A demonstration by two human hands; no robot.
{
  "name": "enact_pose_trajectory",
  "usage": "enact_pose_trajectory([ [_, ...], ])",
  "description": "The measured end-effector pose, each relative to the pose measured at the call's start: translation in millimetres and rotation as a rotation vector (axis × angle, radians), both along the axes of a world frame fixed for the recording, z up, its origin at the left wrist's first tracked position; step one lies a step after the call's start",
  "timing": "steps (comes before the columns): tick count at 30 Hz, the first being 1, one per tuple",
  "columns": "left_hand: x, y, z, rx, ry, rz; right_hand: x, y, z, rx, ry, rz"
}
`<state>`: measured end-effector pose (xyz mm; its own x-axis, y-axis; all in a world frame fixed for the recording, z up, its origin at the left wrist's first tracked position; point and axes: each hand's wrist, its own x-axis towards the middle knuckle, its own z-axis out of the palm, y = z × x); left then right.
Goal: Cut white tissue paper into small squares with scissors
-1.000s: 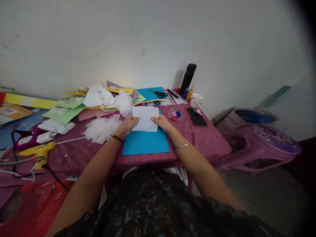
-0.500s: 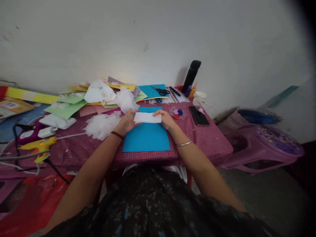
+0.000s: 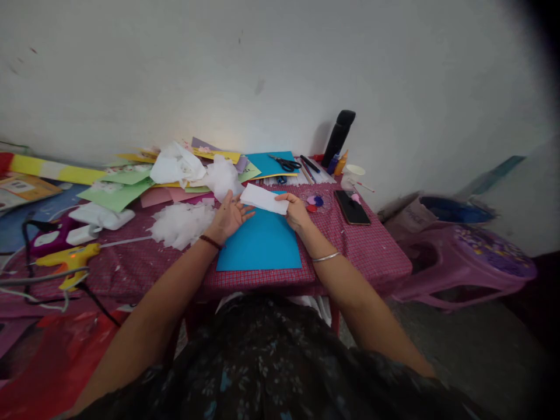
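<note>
One white paper (image 3: 262, 198), right end clamped in right hand (image 3: 297, 213); left hand (image 3: 228, 217) near left end, fingers apart, contact unclear.

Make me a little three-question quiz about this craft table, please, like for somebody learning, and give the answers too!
1. Which hand holds the white rectangular paper?
A) left
B) right

2. True or false: the black rectangular phone lies to the right of the near blue paper sheet.

3. What tool lies on the far blue paper sheet?

Key:
1. B, the right hand.
2. True.
3. The black-handled scissors.
</note>
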<state>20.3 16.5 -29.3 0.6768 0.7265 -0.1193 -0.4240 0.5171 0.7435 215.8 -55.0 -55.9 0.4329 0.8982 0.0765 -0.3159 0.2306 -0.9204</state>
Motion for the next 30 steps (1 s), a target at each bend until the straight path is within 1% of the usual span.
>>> enact_pose_trajectory([
  [4, 3.9, 1.8, -9.5, -0.011, 0.134, -0.179, -0.7, -0.2, -0.6, 0.0, -0.027, -0.016],
  [6, 4.2, 0.2, -10.4, 0.005, 0.136, -0.271, 0.1, -0.5, -0.9, -0.003, -0.046, -0.021],
  [8, 3.3, -2.2, -9.4, 0.038, 0.096, -0.308, 0.7, -0.5, -1.3, -0.008, -0.068, -0.028],
  [12, 0.3, -7.7, -7.5, 0.166, -0.003, -0.275, -0.4, 0.0, -1.7, -0.016, -0.127, -0.045],
  [14, -0.4, -10.3, -8.0, 0.218, -0.008, -0.255, -2.2, -0.5, -1.2, -0.011, -0.167, -0.057],
  [16, -0.1, -12.6, -9.5, 0.235, 0.014, -0.249, -4.3, -1.8, -0.3, 0.002, -0.213, -0.071],
  [20, 2.4, -14.0, -12.0, 0.214, 0.064, -0.277, -8.6, -4.2, 0.8, 0.021, -0.297, -0.083],
  [23, 4.5, -12.1, -11.2, 0.162, 0.089, -0.283, -10.8, -5.0, 0.7, 0.018, -0.335, -0.071],
  [27, 6.7, -9.2, -9.0, 0.046, 0.092, -0.251, -14.1, -6.7, 2.1, 0.006, -0.349, -0.032],
  [30, 7.7, -8.7, -9.7, 0.008, 0.093, -0.199, -18.3, -9.0, 4.9, -0.006, -0.338, 0.011],
])
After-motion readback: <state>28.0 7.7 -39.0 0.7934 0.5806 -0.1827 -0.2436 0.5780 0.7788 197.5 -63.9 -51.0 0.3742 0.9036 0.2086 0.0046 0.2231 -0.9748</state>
